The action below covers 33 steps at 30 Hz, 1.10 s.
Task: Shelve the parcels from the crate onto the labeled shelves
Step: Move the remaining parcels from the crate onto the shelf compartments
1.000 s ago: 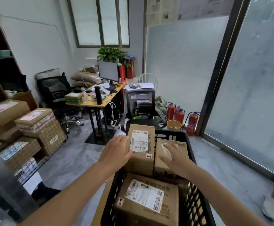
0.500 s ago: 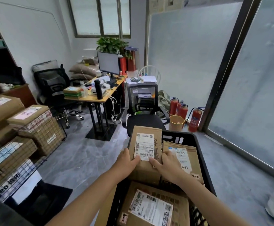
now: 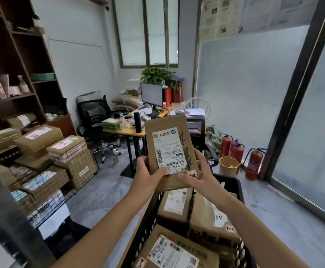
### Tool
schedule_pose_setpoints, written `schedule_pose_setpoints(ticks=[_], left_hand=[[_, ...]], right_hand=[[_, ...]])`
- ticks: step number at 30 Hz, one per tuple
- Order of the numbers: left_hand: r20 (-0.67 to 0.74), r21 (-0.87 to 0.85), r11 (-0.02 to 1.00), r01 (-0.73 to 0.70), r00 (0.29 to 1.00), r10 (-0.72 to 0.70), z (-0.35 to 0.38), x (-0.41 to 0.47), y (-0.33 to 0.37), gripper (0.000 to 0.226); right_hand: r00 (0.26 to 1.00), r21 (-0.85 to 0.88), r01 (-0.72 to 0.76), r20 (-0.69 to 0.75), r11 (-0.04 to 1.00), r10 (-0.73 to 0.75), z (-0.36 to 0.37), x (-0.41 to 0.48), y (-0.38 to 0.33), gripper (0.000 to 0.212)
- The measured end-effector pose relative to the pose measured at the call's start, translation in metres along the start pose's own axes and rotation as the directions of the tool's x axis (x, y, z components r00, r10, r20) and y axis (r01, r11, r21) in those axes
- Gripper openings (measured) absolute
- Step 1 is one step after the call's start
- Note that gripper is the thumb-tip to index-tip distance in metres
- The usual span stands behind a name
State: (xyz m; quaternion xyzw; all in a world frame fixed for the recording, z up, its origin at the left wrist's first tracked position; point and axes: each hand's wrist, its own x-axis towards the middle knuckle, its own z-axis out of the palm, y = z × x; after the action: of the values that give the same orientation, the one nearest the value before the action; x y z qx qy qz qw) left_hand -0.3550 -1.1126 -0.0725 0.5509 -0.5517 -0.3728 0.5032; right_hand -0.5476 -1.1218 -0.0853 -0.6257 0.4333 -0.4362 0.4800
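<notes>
A brown cardboard parcel (image 3: 177, 132) with a white shipping label is held upright above the black plastic crate (image 3: 233, 182). My left hand (image 3: 148, 176) grips its lower left edge, thumb on the label. My right hand (image 3: 200, 175) grips its lower right edge. Inside the crate lie several more cardboard parcels (image 3: 206, 213), one with a white label at the near end (image 3: 172, 252). To the left stands a wire shelf unit (image 3: 76, 161) stacked with labelled parcels.
A dark wooden bookcase (image 3: 18, 74) rises at the far left. A desk (image 3: 126, 131) with a monitor, two office chairs, red fire extinguishers (image 3: 253, 161) and a yellow bin (image 3: 228, 165) stand ahead. A glass door frame (image 3: 293, 93) runs along the right.
Both hands have lifted the labelled parcel up out of the crate. The view has tilted up and swung left, showing more of the shelves.
</notes>
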Motion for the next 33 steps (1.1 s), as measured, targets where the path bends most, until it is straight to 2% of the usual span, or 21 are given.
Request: schedule_pose_setpoints(ticks=[3, 5, 9, 13, 16, 19, 21, 24, 26, 29, 31, 33], left_hand=[[-0.036, -0.049, 0.998, 0.026, 0.999, -0.028, -0.001, -0.019, 0.007, 0.052], [-0.069, -0.052, 0.997, 0.05, 0.996, -0.053, -0.001, -0.031, 0.005, 0.052], [-0.135, -0.193, 0.979, 0.063, 0.987, -0.091, -0.004, -0.051, -0.003, 0.045], [-0.167, -0.332, 0.937, 0.11, 0.971, -0.173, -0.023, -0.063, -0.005, 0.08], [-0.209, -0.257, 0.964, 0.062, 0.971, -0.118, -0.042, -0.071, -0.002, 0.103], [-0.242, -0.096, 0.995, -0.024, 0.97, 0.0, -0.054, -0.076, -0.001, 0.113], [-0.218, -0.056, 0.998, -0.029, 0.976, 0.016, -0.064, -0.082, -0.001, 0.118], [-0.164, -0.061, 0.997, 0.051, 0.985, -0.061, -0.086, -0.093, 0.0, 0.103], [-0.179, -0.113, 0.991, 0.076, 0.979, -0.095, -0.1, -0.101, -0.001, 0.084], [-0.27, -0.242, 0.97, 0.04, 0.957, -0.106, -0.115, -0.116, -0.006, 0.068], [-0.342, -0.306, 0.952, -0.002, 0.934, -0.107, -0.123, -0.127, -0.01, 0.063], [-0.399, -0.335, 0.942, -0.031, 0.91, -0.112, -0.134, -0.139, -0.01, 0.062]], right_hand=[[0.991, 0.025, -0.008, 0.131, 1.0, 0.004, -0.004, -0.005, 0.003, 0.099], [0.985, 0.031, -0.012, 0.175, 0.999, 0.007, -0.004, -0.012, 0.007, 0.095], [0.992, 0.147, 0.06, 0.102, 0.987, -0.076, 0.004, -0.026, 0.015, 0.083], [0.986, 0.177, 0.104, 0.108, 0.979, -0.125, 0.005, -0.039, 0.018, 0.077], [0.978, 0.17, 0.076, 0.177, 0.983, -0.106, 0.003, -0.047, 0.019, 0.066], [0.969, 0.124, 0.051, 0.236, 0.991, -0.079, 0.005, -0.047, 0.018, 0.064], [0.96, 0.1, 0.044, 0.271, 0.994, -0.069, 0.01, -0.045, 0.014, 0.063], [0.945, 0.056, 0.05, 0.32, 0.997, -0.065, 0.023, -0.046, 0.01, 0.062], [0.963, 0.059, 0.057, 0.26, 0.997, -0.07, 0.036, -0.047, 0.008, 0.067], [0.998, 0.19, 0.054, 0.029, 0.98, -0.061, 0.063, -0.05, 0.005, 0.085], [0.999, 0.319, 0.036, -0.014, 0.947, -0.033, 0.085, -0.051, 0.002, 0.098], [1.0, 0.369, -0.003, -0.002, 0.929, 0.005, 0.106, -0.055, -0.004, 0.108]])
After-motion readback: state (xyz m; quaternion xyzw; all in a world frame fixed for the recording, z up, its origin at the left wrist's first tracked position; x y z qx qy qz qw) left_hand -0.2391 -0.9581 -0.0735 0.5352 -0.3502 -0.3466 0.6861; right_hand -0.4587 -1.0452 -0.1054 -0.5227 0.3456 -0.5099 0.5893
